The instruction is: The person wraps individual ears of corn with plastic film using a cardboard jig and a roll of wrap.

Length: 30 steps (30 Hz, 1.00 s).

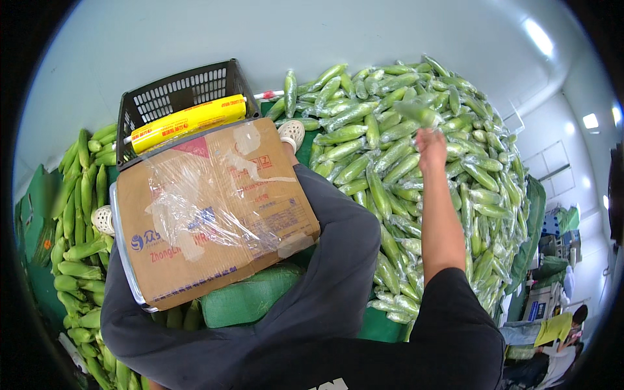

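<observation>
My right hand (pixel 431 148) reaches out over a large heap of film-wrapped corn ears (pixel 390 161). A blurred green ear of corn (pixel 418 113) lies right at its fingertips; whether the fingers grip it cannot be made out. My left hand is out of view. Between my knees a cardboard box (pixel 209 273) sits as a flat work surface, with crumpled clear film and tape stuck to its top. Just beyond it, a yellow roll of plastic wrap (pixel 190 123) rests along the near side of a black plastic crate (pixel 180 92).
Unwrapped corn ears (pixel 80 273) in green husks are piled on the left. A green bundle (pixel 251 295) shows beneath the box's near edge. A pale wall (pixel 312 34) rises behind the crate. Two people, one in a yellow shirt (pixel 554 329), are at the far right.
</observation>
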{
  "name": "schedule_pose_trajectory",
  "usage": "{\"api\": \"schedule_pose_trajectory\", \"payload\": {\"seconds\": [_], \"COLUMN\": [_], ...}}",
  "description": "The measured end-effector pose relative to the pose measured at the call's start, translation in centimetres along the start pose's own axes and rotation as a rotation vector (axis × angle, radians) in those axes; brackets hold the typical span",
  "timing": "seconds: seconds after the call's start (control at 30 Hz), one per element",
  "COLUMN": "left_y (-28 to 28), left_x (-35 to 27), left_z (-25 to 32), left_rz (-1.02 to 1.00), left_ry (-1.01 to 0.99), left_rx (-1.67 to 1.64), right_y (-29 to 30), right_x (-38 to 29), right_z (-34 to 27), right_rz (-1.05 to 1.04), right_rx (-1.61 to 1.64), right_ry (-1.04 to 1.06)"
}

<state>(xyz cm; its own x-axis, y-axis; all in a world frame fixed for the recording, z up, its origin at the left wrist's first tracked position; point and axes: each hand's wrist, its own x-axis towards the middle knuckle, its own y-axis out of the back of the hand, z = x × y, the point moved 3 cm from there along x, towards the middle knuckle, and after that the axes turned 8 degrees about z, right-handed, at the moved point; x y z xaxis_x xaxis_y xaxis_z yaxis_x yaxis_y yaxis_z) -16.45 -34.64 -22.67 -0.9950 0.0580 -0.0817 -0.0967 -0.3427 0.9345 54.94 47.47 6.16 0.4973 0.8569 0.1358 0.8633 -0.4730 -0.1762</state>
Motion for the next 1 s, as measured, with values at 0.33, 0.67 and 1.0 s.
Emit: {"api": "schedule_pose_trajectory", "payload": {"seconds": [0.33, 0.67, 1.0], "left_y": [-3.8, 17.2, 7.1], "left_x": [-7.8, -10.0, -14.2], "left_z": [-0.6, 5.5, 38.8], "left_rz": [-0.168, 0.110, -0.671], "left_ry": [0.157, -0.060, -0.338], "left_rx": [-0.500, -0.445, -0.966], "right_y": [-8.0, -11.2, -7.5], "right_x": [-16.2, -38.1, -36.0], "right_z": [6.7, 7.0, 9.9], "right_rz": [-0.763, -1.230, -1.189], "right_rx": [-0.409, -1.157, -0.652], "right_ry": [-0.237, 0.372, 0.000]}}
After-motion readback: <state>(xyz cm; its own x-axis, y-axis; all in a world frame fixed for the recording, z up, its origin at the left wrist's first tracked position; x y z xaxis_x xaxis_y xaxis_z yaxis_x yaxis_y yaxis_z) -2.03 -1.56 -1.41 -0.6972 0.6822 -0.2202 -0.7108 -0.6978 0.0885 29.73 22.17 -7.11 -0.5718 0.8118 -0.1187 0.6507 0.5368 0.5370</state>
